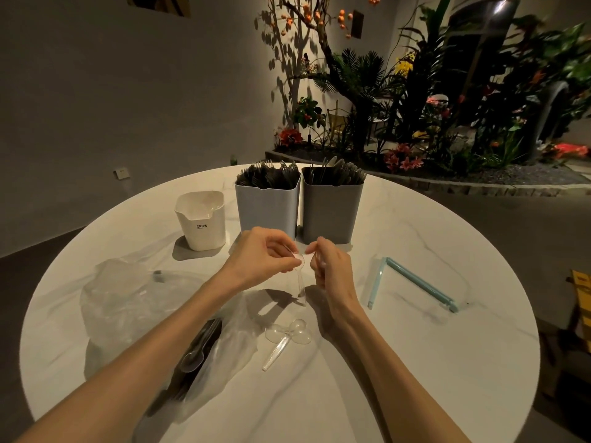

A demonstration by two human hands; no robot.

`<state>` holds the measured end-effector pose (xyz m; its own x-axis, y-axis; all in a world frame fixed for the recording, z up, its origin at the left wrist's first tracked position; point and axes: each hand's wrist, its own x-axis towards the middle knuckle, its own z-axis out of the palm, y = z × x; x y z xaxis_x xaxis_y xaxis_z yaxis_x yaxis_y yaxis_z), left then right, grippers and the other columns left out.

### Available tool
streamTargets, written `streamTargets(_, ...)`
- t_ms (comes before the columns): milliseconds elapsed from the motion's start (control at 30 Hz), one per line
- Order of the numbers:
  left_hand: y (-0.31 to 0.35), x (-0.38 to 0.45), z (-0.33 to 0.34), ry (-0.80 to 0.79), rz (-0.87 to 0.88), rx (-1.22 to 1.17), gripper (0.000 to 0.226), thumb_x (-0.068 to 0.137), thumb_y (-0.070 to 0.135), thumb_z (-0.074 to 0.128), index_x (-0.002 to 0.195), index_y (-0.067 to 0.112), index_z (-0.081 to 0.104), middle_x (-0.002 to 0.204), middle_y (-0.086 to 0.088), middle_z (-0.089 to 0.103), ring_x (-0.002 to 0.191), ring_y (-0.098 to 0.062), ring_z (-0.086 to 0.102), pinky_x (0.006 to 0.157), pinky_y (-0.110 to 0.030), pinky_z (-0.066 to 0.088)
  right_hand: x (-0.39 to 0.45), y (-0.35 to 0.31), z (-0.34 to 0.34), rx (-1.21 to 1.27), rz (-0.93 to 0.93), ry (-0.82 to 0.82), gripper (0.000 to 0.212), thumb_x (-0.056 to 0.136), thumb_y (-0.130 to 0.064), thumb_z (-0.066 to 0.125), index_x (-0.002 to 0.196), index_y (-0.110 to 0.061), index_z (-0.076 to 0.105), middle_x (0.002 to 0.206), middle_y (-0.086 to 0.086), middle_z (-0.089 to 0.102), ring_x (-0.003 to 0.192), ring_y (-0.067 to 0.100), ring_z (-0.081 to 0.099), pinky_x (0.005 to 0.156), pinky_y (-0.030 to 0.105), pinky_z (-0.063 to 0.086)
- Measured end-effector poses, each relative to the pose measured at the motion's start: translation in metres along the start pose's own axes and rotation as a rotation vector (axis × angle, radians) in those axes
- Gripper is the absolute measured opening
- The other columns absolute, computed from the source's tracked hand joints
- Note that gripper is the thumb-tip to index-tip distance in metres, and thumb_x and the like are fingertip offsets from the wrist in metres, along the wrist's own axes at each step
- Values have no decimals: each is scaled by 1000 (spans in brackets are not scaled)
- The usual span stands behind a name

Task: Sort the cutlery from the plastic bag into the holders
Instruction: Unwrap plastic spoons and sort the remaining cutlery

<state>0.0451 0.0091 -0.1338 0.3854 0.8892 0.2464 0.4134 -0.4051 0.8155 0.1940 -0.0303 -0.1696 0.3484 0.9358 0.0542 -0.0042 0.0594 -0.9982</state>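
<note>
My left hand (262,254) and my right hand (329,266) meet above the table's middle, both pinching clear plastic spoons (300,282) that hang handle-down between them. Clear spoons (287,338) lie loose on the table just below. A plastic bag (128,302) sits crumpled at the left, with dark cutlery (198,353) lying on its near end. Behind my hands stand a light grey holder (267,206) full of dark forks, a dark grey holder (331,209) with dark cutlery, and a white holder (201,222) holding clear pieces.
A light blue bag clip (412,282) lies open at the right on the round marble table (415,362). A yellow object (582,298) sits past the right edge. Plants fill the background.
</note>
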Motion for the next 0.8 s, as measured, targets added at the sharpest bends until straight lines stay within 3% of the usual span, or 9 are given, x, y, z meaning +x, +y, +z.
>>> streamTargets(100,5,-1,-3,48,-54,-107,31,77,14,87,96,10,63,75,-8,77,69,-22,77,71,-38,64,2,-1,-2,19,-67,-48,45,93,-57,58,78,-15,63,67,5,55,66,10,51,66,23,45)
streamTargets(167,8,-1,-3,54,-90,-179,28,82,2,79,98,8,57,73,-12,76,69,-26,77,73,-41,64,1,1,-4,-68,-143,-103,42,78,-66,70,86,-25,65,82,-4,68,84,12,65,79,28,55)
streamTargets(267,10,-1,-4,25,-184,-307,27,87,-3,72,108,6,58,79,-16,77,76,-30,77,77,-40,64,-2,4,-2,-170,-163,-186,26,85,-61,68,92,-36,66,90,-14,73,96,12,70,90,39,60)
streamTargets(400,12,-4,-5,-28,-343,-521,32,95,16,69,122,8,54,91,-17,78,81,-33,77,71,-33,63,-8,-1,-2,-130,-188,-76,18,98,-45,60,93,-30,69,84,-10,71,91,12,70,81,28,61)
streamTargets(500,11,-11,-7,-99,-279,-154,31,88,34,77,106,12,63,81,-5,77,67,-22,74,56,-29,56,-7,-7,-9,63,-96,-6,28,103,-28,55,101,-1,66,78,2,62,63,-3,65,50,9,47)
streamTargets(567,13,-19,-8,-361,-203,235,37,75,50,84,94,21,71,86,4,72,73,-11,67,62,-28,55,-2,-7,-13,107,-43,-14,33,103,-28,54,95,2,65,67,6,57,50,6,58,44,12,43)
streamTargets(633,14,-28,-5,-593,-172,542,51,64,61,86,101,29,70,97,11,64,85,-8,61,69,-25,53,3,-8,-13,105,-33,-52,35,104,-30,53,88,0,64,62,5,61,52,13,59,47,17,47)
streamTargets(700,12,-32,2,-650,-152,625,60,63,61,87,109,29,66,102,13,58,91,-8,57,70,-21,48,6,-5,-11,92,11,-81,34,104,-29,51,89,-2,63,65,3,66,52,13,62,48,18,50)
streamTargets(800,5,-31,12,-645,-129,505,40,72,49,86,99,24,73,94,9,64,84,-9,57,66,-20,47,8,-2,-11,68,37,-87,33,103,-34,53,93,-6,67,67,2,64,52,8,53,46,15,43)
